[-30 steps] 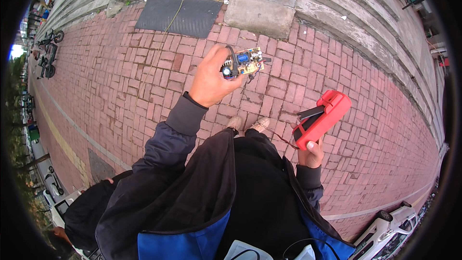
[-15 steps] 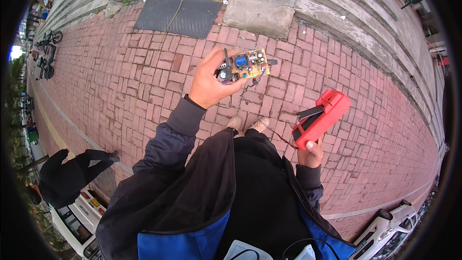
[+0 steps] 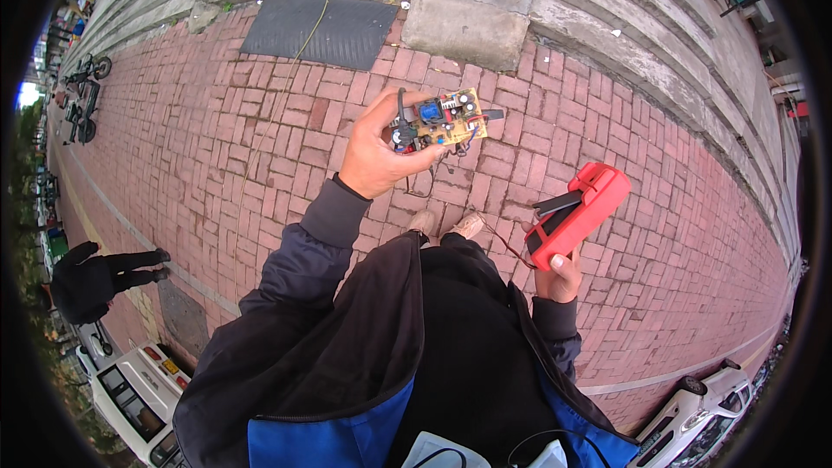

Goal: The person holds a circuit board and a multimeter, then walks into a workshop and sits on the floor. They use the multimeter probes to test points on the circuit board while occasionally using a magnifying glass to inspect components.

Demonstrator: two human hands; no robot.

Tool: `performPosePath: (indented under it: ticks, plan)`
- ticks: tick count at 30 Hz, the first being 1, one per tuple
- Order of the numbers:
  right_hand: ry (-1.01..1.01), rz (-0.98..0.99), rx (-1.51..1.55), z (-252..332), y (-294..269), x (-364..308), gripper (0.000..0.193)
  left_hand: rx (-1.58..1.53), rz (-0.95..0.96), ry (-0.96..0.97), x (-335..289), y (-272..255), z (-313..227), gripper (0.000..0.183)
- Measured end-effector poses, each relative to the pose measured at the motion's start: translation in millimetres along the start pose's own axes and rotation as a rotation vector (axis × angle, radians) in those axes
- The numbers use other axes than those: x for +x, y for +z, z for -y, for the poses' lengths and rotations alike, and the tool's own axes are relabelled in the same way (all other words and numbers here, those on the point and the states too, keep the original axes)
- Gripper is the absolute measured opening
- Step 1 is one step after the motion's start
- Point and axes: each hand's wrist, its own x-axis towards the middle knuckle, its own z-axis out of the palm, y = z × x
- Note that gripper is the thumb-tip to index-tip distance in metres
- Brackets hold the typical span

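Note:
My left hand (image 3: 374, 152) holds a circuit board (image 3: 449, 127) out in front of me, thumb on the near edge and fingers on the far edge. Yellowish in colour, the board carries a blue-wrapped transformer, capacitors and several loose wires. A dark flat piece sticks out past its right end. To the right and lower, my right hand (image 3: 562, 276) grips the lower end of a red-cased handheld meter (image 3: 582, 212), which looks like a multimeter with its black stand flipped out. A thin dark lead runs from the meter's lower end toward my shoes. The meter's face is hidden.
Brick paving (image 3: 286, 147) lies below. Ahead, a dark ramp mat (image 3: 321, 30) and a concrete ramp (image 3: 468, 22) meet stone steps (image 3: 624, 48). A person in black (image 3: 95, 282) and a white van (image 3: 139, 399) are at the left, motorbikes (image 3: 85, 108) farther up. A white car (image 3: 693, 420) stands lower right.
The person in black has walked farther off to the left, uncovering more of the white van. The circuit board has tilted slightly in my left hand. My right hand and the meter have hardly moved.

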Motion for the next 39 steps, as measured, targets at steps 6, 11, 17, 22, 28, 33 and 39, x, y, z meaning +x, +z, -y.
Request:
performPosePath:
  ticks: [6, 11, 17, 22, 28, 33, 39]
  plan:
    - [0.028, -0.007, 0.011, 1.3, -0.9, -1.4, 0.095, 0.008, -0.005, -0.026, 0.9, -0.6, -0.5, 0.059]
    - [0.015, -0.022, 0.019, 1.5, 2.5, -1.8, 0.093, 0.207, 0.005, -0.012, 4.4, -3.5, 2.5, 0.057]
    - [0.023, -0.016, 0.008, 1.7, 3.3, -1.5, 0.090, 0.336, -0.017, -0.029, 5.8, -5.3, 8.9, 0.050]
    - [0.010, -0.013, 0.002, 1.8, 3.7, -1.5, 0.089, 0.406, -0.047, -0.026, 5.5, -4.3, 10.5, 0.045]
    - [0.019, -0.002, 0.003, 1.4, 2.9, -1.4, 0.088, 0.384, -0.007, -0.110, 4.9, -6.4, 15.7, 0.043]
    - [0.035, -0.017, 0.003, 0.9, 2.2, -0.4, 0.089, 0.054, -0.006, -0.279, 4.0, -8.4, 28.5, 0.043]
    - [0.047, -0.019, 0.008, -0.3, -1.9, -0.5, 0.090, -0.113, 0.047, -0.337, 3.0, -12.1, 28.6, 0.038]
